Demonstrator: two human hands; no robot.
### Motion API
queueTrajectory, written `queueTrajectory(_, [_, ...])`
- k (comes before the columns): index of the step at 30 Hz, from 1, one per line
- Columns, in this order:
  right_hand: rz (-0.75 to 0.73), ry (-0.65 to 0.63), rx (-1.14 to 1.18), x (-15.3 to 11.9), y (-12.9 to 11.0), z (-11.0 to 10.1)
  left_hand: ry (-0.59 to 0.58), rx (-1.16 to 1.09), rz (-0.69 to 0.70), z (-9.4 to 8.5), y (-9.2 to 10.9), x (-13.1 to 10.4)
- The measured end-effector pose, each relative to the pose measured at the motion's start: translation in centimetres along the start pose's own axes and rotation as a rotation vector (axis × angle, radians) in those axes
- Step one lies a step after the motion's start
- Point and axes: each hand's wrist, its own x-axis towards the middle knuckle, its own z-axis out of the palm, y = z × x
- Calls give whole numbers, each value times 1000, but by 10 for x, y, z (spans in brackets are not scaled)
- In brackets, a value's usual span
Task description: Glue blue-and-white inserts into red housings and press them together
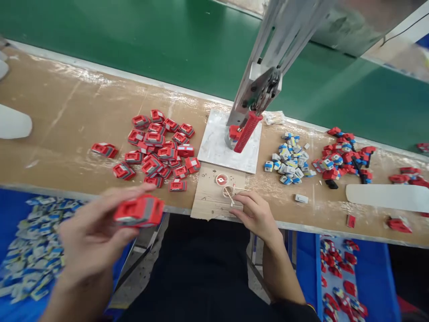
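Observation:
Gripped between the thumb and fingers of my left hand is a red toy car body, raised in front of the table's near edge. My right hand pinches a thin cotton swab at a small round cup. Beside that cup is another one with red contents. Both cups rest on a piece of cardboard. Many red car bodies lie piled on the table to the left of the cardboard.
A press with a red handle stands on a metal plate. To its right are small white-blue parts, swabs and red-blue assemblies. Blue bins with parts flank my lap. Beyond the table runs a green surface.

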Motion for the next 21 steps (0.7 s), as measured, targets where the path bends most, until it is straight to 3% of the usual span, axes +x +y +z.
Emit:
queueTrajectory(3, [12,-11,-14,3,0,-2,-78,-166,-73,28,-26,-36])
queueTrajectory(7, [-19,-16,-55,6,0,0,-205,-327,-183,52,-51,-48])
queueTrajectory(10, [-62,14,-92,10,-1,4,-304,-288,-138,55,-59,-50])
queueTrajectory(14, [-85,63,-106,17,-3,6,-352,-296,-84,55,-61,-46])
queueTrajectory(18, [-68,31,-118,27,-5,8,-375,-483,-137,60,-57,-41])
queueTrajectory(21, [-50,37,-104,31,-5,11,-321,-622,-223,67,-56,-42])
